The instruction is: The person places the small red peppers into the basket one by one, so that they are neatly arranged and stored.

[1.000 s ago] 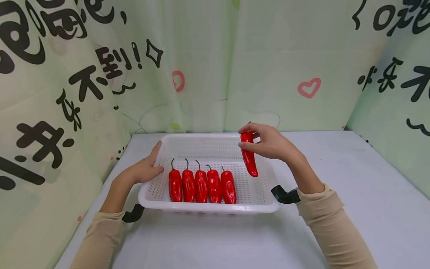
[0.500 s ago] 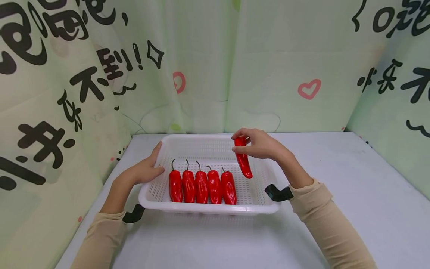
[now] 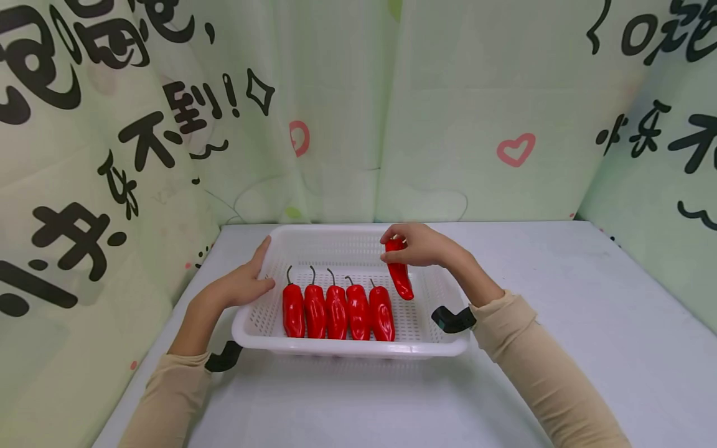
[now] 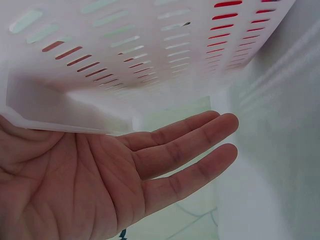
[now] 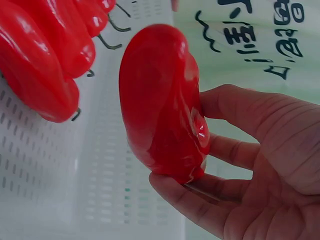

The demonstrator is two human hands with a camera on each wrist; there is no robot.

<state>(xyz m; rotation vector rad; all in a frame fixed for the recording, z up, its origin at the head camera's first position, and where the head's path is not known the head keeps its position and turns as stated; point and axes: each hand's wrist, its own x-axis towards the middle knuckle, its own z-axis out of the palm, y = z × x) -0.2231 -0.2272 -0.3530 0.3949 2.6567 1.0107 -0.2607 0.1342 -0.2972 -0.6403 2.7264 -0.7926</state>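
Observation:
A white plastic basket (image 3: 350, 350) with slotted walls stands on the table, several glossy red peppers (image 3: 337, 313) with dark stems lined up inside. At its left side, my left hand (image 3: 242, 286) holds the rim, thumb over the top. The left wrist view shows that hand's other fingers (image 4: 185, 150) extended below the rim. Above the right part of the basket, my right hand (image 3: 420, 246) grips another red pepper (image 3: 400, 277) near its upper end. In the right wrist view this pepper (image 5: 157, 100) sits between thumb and fingers; its stem is not plainly visible.
The table (image 3: 549, 323) is white and extends beyond the basket to the right and front. A pale green curtain (image 3: 442, 112) with black writing and hearts hangs behind and at both sides. Black wrist mounts (image 3: 452, 319) stick out near both sleeves.
My right hand has moved left and slightly lower with the pepper, toward the row's right end. The left hand and the peppers in the row have stayed in place.

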